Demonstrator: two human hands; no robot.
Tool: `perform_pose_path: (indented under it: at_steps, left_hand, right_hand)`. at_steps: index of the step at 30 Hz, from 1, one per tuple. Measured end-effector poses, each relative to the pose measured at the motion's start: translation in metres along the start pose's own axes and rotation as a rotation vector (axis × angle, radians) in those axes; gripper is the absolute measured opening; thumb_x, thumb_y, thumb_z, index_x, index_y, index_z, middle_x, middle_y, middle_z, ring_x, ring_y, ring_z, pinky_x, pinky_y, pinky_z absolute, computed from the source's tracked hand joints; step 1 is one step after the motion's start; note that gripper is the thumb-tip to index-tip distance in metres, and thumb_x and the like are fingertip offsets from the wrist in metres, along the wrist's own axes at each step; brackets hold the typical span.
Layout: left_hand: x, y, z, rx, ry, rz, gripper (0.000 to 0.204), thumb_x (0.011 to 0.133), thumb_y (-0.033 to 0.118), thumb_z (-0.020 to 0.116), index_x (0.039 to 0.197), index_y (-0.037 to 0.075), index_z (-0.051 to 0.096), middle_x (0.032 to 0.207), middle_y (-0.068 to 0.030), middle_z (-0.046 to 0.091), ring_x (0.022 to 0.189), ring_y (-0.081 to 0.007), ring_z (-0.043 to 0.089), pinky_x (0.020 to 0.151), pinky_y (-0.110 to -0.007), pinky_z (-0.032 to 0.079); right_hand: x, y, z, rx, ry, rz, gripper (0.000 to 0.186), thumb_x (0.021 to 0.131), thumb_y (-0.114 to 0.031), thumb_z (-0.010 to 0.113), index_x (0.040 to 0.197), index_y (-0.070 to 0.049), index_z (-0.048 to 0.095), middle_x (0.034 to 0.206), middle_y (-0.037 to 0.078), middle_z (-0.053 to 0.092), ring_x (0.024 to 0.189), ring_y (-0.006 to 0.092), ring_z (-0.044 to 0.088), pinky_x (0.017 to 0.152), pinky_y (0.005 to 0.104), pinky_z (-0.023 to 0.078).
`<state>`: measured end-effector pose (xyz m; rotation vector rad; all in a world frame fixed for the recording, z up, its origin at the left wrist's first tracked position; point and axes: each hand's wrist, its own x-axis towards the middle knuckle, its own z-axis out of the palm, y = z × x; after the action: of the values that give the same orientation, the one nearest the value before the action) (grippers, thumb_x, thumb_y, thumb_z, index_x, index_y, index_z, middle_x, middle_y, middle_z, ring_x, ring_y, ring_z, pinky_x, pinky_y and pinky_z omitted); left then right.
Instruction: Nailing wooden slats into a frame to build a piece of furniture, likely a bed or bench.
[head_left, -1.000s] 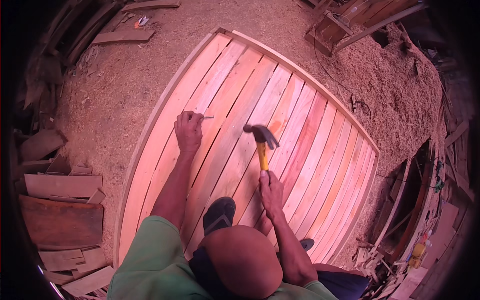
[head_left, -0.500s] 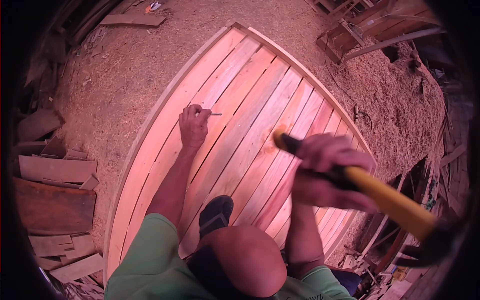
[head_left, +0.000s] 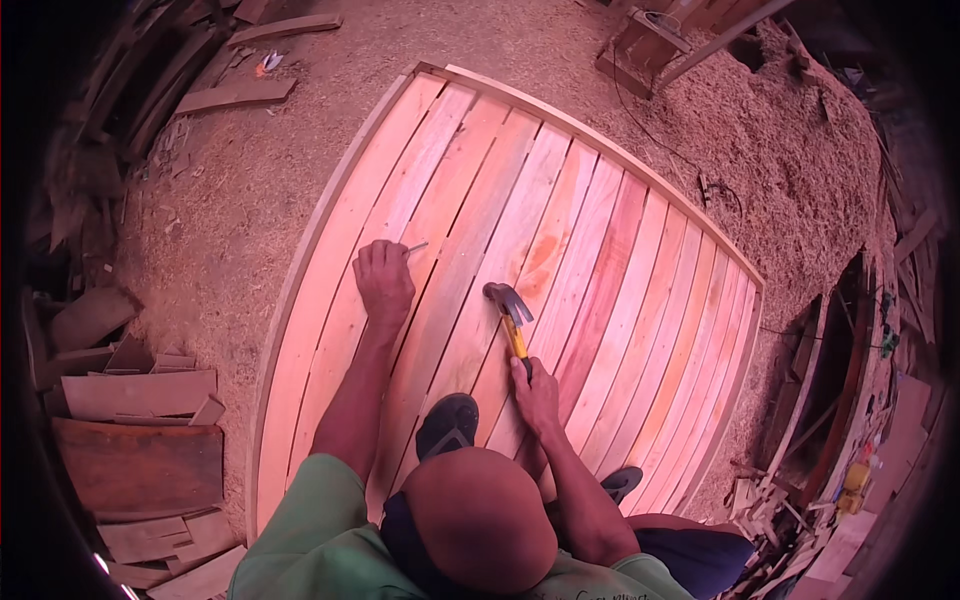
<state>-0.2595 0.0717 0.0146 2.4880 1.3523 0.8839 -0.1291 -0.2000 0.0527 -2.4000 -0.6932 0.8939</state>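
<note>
A thin metal nail (head_left: 418, 246) sticks out from the pinched fingers of my left hand (head_left: 384, 285), just over the left planks of a large framed wooden panel (head_left: 612, 300). My right hand (head_left: 538, 395) is wrapped round the dark grip of a claw hammer (head_left: 516, 335) with a yellow handle. The hammer's metal head is low over the middle planks, to the right of the nail and nearer me. Whether it touches the wood I cannot tell. Narrow dark gaps run between the planks.
My sandalled feet (head_left: 447, 425) are on the panel. Scrap boards (head_left: 140, 395) lie stacked at left, beside a dark reddish board (head_left: 140, 468). Wood shavings (head_left: 790, 170) heap up at right. A black cord (head_left: 650, 140) runs along the floor beyond the panel's right edge.
The hammer has come down from the raised position at right to the panel's middle. My right hand has moved left and lower with it. My left hand still holds the nail.
</note>
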Motion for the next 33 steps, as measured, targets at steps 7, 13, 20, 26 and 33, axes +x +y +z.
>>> perform_pose_path:
  at_steps: [7,13,20,26,33]
  left_hand:
    - [-0.016,0.009,0.007,-0.133,-0.025,-0.021,0.01,0.086,0.01,0.068,0.096,0.014,0.068,0.098,-0.0046,0.058,0.097,-0.0262,0.055,0.082,-0.041,0.042]
    - [0.002,0.014,0.022,-0.22,-0.054,-0.012,0.006,0.087,0.014,0.07,0.093,0.014,0.071,0.095,-0.0032,0.06,0.095,-0.0241,0.056,0.081,-0.04,0.041]
    - [-0.001,0.02,0.02,-0.158,-0.102,0.011,0.009,0.085,0.019,0.074,0.094,0.017,0.074,0.095,-0.0003,0.06,0.096,-0.0222,0.055,0.083,-0.039,0.04]
    - [-0.002,0.016,0.018,-0.145,-0.124,0.006,0.01,0.085,0.018,0.074,0.095,0.018,0.074,0.096,-0.0006,0.059,0.097,-0.0222,0.055,0.083,-0.038,0.04]
    - [0.002,0.016,0.018,-0.168,-0.101,0.033,0.011,0.084,0.015,0.073,0.095,0.016,0.073,0.096,-0.0023,0.059,0.097,-0.0235,0.055,0.083,-0.039,0.041]
  right_hand:
    - [-0.002,-0.009,-0.006,0.122,0.063,0.015,0.054,0.101,-0.051,0.049,0.091,0.0,0.061,0.068,0.022,0.062,0.067,0.0405,0.064,0.065,0.0485,0.047]
    - [0.006,-0.086,-0.073,0.477,0.224,-0.216,0.055,0.103,-0.054,0.046,0.084,-0.004,0.058,0.06,0.005,0.052,0.05,0.0147,0.052,0.048,0.0317,0.043]
    - [-0.005,-0.198,-0.189,1.077,0.422,-0.858,0.075,0.091,-0.079,0.041,0.092,-0.005,0.053,0.064,0.004,0.049,0.047,0.0153,0.048,0.042,0.0284,0.043]
    - [-0.008,-0.234,-0.214,1.07,0.376,-1.243,0.079,0.09,-0.083,0.034,0.095,-0.007,0.052,0.066,0.003,0.046,0.053,0.0149,0.047,0.049,0.0321,0.045]
    - [0.036,-0.033,-0.002,0.129,-0.008,-0.195,0.047,0.102,-0.043,0.051,0.095,0.002,0.062,0.075,0.028,0.064,0.074,0.0443,0.066,0.064,0.0506,0.048]
